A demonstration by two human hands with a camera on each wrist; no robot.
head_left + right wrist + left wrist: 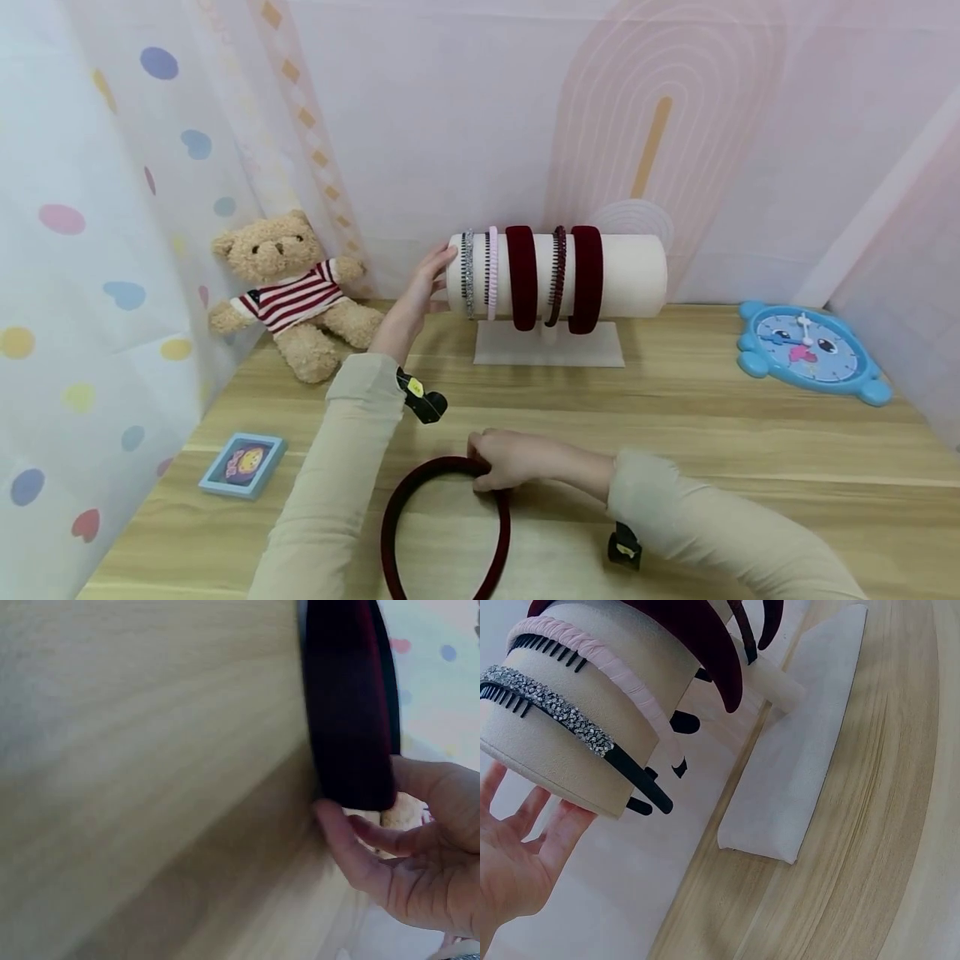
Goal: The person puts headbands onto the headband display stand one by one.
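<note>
In the head view, my right hand pinches a dark red velvet headband above the front of the table. The right wrist view shows the fingers and thumb at an edge of this band. My left hand touches the left end of a cream display roll, its fingers extended in the left wrist view. Around the roll sit a silver glitter headband, a pink headband, a wide dark red headband, a thin dark red headband and another wide dark red one.
The roll's pale base stands on the wooden table. A teddy bear in a striped shirt leans at the back left, a blue picture frame lies at front left, and a blue clock lies on the right.
</note>
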